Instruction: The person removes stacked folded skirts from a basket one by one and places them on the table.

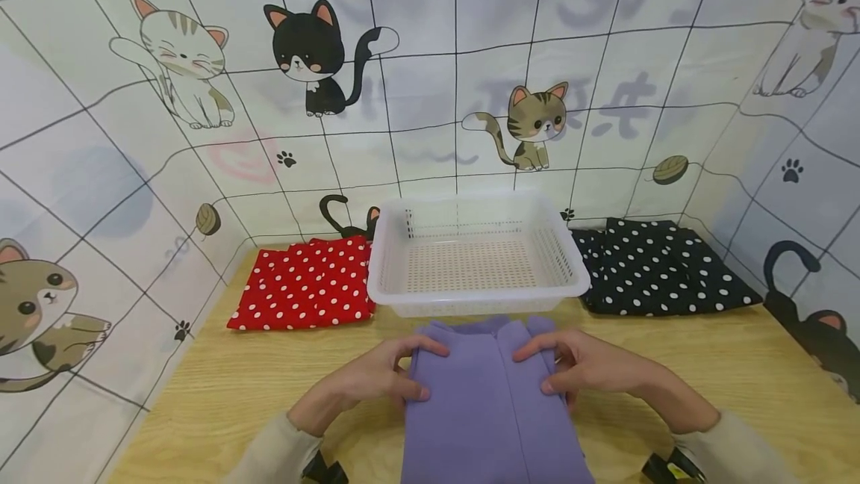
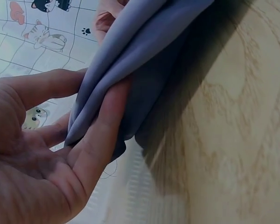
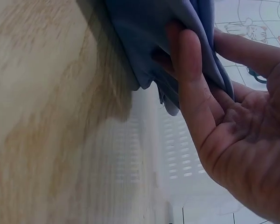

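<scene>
A folded purple garment is in front of me at the near side of the table, below the white basket in the head view. My left hand grips its left edge, thumb and index finger on top and other fingers underneath. On the opposite edge, my right hand grips the cloth in much the same way. The left wrist view shows the cloth layers pinched between the left fingers. In the right wrist view, fingers reach under the cloth, whose edge hangs above the wood.
Behind the garment stands a white plastic basket with perforated sides and nothing inside. A folded red polka-dot cloth lies left of it, a black polka-dot cloth right of it. The wooden table meets a cat-print backdrop.
</scene>
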### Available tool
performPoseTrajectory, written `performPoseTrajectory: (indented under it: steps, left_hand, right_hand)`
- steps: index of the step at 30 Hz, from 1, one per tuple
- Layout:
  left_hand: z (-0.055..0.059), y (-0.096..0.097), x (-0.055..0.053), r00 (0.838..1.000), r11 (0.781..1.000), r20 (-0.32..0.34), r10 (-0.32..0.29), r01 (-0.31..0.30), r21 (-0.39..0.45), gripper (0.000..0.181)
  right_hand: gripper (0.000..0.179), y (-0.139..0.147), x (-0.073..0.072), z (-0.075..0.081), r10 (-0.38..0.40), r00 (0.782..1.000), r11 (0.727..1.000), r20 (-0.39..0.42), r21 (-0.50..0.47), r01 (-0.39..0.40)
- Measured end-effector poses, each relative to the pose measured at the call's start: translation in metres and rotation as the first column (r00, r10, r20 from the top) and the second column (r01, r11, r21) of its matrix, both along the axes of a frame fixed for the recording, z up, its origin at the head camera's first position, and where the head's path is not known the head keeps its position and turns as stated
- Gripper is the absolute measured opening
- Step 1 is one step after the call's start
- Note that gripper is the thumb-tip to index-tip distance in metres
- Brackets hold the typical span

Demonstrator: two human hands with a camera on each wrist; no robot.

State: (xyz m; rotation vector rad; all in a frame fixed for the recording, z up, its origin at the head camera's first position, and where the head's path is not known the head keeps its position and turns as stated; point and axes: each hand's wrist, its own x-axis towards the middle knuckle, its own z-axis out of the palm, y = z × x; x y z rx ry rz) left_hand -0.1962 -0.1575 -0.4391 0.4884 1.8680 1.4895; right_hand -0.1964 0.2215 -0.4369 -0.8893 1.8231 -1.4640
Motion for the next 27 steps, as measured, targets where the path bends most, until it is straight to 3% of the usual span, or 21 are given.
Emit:
performPoseTrajectory:
  steps: [11, 19, 27]
  left_hand:
    - [-0.0059, -0.0013, -0.005, 1.0, 1.0, 0.009, 0.008, -0.008, -0.027, 0.046]
    - [-0.008, -0.0013, -0.0065, 1.0, 0.998, -0.004, 0.015, -0.015, -0.062, 0.046]
    - [-0.0048, -0.0017, -0.0028, 0.999, 0.998, -0.048, 0.01, -0.013, -0.055, 0.057]
  right_hand:
    - [0.045, -0.0008, -0.0004, -0.0005, -0.08, 0.997, 0.988, -0.002, 0.136, 0.079]
    - [0.039, -0.0008, 0.0044, -0.0038, -0.164, 0.986, 0.957, -0.029, 0.238, 0.166]
    - [0.041, -0.0036, 0.0055, -0.0023, -0.134, 0.988, 0.971, -0.071, 0.19, 0.145]
